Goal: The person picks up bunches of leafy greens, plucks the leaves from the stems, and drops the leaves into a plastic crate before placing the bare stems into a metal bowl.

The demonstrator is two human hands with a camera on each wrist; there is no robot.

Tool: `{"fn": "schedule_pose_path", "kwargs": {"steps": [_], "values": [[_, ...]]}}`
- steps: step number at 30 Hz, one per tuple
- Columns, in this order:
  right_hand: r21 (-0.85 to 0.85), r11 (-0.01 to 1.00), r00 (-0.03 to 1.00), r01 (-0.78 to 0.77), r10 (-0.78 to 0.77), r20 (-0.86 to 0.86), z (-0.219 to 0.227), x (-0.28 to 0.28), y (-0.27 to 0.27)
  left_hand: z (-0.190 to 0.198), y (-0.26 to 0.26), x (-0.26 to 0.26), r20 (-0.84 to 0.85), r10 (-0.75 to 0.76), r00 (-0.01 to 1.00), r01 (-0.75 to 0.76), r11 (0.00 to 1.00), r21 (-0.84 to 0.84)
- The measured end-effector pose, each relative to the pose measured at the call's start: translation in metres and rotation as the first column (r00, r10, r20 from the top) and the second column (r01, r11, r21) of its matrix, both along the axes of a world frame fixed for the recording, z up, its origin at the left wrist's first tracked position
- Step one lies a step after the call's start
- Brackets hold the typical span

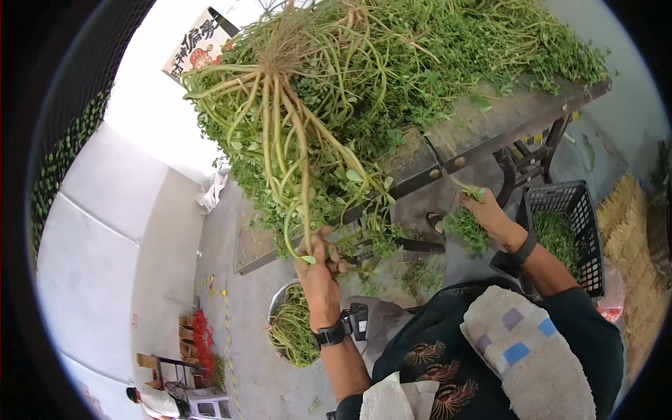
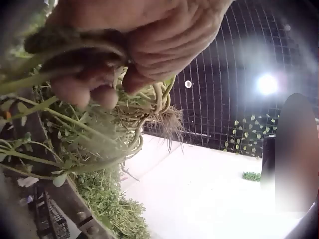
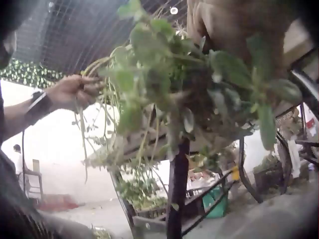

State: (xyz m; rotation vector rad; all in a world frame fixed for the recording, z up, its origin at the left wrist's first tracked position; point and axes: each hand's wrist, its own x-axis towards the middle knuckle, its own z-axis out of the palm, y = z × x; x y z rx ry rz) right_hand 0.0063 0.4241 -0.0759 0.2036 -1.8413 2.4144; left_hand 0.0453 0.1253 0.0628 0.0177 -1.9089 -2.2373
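A rooted purslane plant with long thick stems hangs over the near side of the table, its pale roots at the top. My left hand grips the lower end of its stems, fingers curled round them in the left wrist view. A small bunch of leafy purslane sprigs is in my right hand, pinched between thumb and fingers; its leaves hide much of that hand's fingertips in the right wrist view. Behind both hands, a large heap of purslane covers most of the table.
Below my left forearm stands a metal basin of bare stems. A black plastic crate with leafy tips stands on the floor at right, beside a straw mat. A person sits far off at lower left.
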Motion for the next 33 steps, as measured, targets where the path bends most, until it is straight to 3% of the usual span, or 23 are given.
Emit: {"fn": "schedule_pose_path", "kwargs": {"steps": [2, 3, 5, 6, 8, 9, 10, 12, 14, 16, 18, 20, 22, 24, 25, 27, 29, 30, 31, 32, 33], "values": [[0.048, 0.999, 0.999, -0.007, 0.009, -0.039, 0.031, 0.003, 0.002, -0.004, 0.000, 0.004, 0.019, -0.019, 1.000, 0.024, 0.969, -0.244], [0.082, 0.997, 0.996, -0.003, 0.010, -0.085, 0.046, 0.002, 0.004, -0.006, 0.001, 0.006, 0.021, -0.021, 1.000, 0.026, 0.971, -0.240], [0.088, 0.983, 0.966, 0.164, -0.142, -0.215, 0.070, 0.001, 0.017, -0.010, 0.007, 0.008, -0.028, -0.012, 1.000, -0.003, 0.877, -0.481], [0.091, 0.971, 0.951, 0.219, -0.192, -0.240, 0.076, 0.001, 0.031, -0.013, 0.008, 0.007, -0.037, 0.012, 0.999, -0.028, 0.886, -0.463], [0.286, 0.890, 0.926, 0.356, -0.295, -0.235, 0.072, -0.001, 0.071, -0.022, 0.005, 0.007, -0.079, -0.011, 0.997, -0.031, 0.855, -0.518], [0.412, 0.766, 0.854, 0.493, -0.335, -0.398, 0.049, -0.009, 0.097, -0.023, 0.004, 0.006, -0.125, -0.038, 0.991, -0.042, 0.815, -0.578], [0.432, 0.728, 0.834, 0.533, -0.368, -0.411, 0.028, -0.010, 0.118, -0.018, 0.006, 0.009, -0.098, -0.036, 0.994, -0.034, 0.775, -0.631], [0.648, 0.453, 0.776, 0.613, -0.499, -0.386, -0.009, 0.008, 0.155, -0.027, 0.006, 0.008, -0.112, -0.018, 0.994, -0.057, 0.772, -0.633], [0.788, 0.265, 0.763, 0.556, -0.540, -0.356, -0.057, 0.027, 0.193, -0.022, 0.009, 0.007, -0.129, 0.000, 0.992, -0.083, 0.767, -0.637], [0.858, 0.238, 0.720, 0.455, -0.666, -0.197, -0.084, 0.054, 0.210, -0.002, 0.013, 0.017, -0.044, 0.053, 0.998, -0.066, 0.537, -0.841], [0.897, 0.209, 0.676, 0.390, -0.727, -0.124, -0.123, 0.071, 0.230, 0.029, 0.014, 0.036, -0.272, 0.200, 0.941, -0.335, 0.448, -0.829], [0.908, 0.244, 0.663, 0.340, -0.748, -0.047, -0.173, 0.082, 0.256, 0.069, 0.015, 0.036, -0.548, 0.369, 0.751, -0.660, 0.461, -0.593], [0.915, 0.262, 0.632, 0.306, -0.775, 0.010, -0.191, 0.084, 0.260, 0.106, 0.024, 0.000, -0.757, 0.209, 0.619, -0.734, 0.497, -0.463], [0.964, 0.250, 0.666, -0.093, -0.704, 0.246, -0.189, 0.078, 0.255, 0.122, 0.032, -0.046, -0.855, 0.095, 0.510, -0.855, 0.161, -0.492], [0.964, 0.248, 0.663, -0.092, -0.708, 0.245, -0.183, 0.078, 0.247, 0.127, 0.035, -0.055, -0.854, 0.094, 0.511, -0.854, 0.166, -0.493], [0.984, 0.089, 0.806, -0.154, -0.565, 0.177, -0.131, 0.071, 0.212, 0.138, 0.039, -0.072, -0.801, 0.229, 0.553, -0.832, 0.205, -0.516], [0.966, 0.208, 0.866, 0.157, -0.500, -0.033, -0.076, 0.049, 0.181, 0.144, 0.027, -0.079, -0.794, 0.218, 0.567, -0.818, 0.257, -0.514], [0.910, 0.238, 0.870, 0.339, -0.446, -0.208, -0.014, 0.042, 0.146, 0.147, 0.018, -0.083, -0.787, 0.187, 0.588, -0.800, 0.276, -0.533], [0.774, 0.282, 0.813, 0.567, -0.343, -0.470, 0.038, 0.033, 0.113, 0.149, 0.013, -0.086, -0.778, 0.152, 0.609, -0.780, 0.293, -0.553], [0.707, 0.196, 0.731, 0.680, -0.251, -0.634, 0.069, 0.020, 0.090, 0.154, 0.011, -0.078, -0.757, 0.162, 0.633, -0.760, 0.317, -0.567], [0.629, 0.212, 0.662, 0.748, -0.166, -0.731, 0.105, 0.011, 0.061, 0.157, 0.007, -0.075, -0.760, 0.157, 0.631, -0.761, 0.315, -0.567]]}}
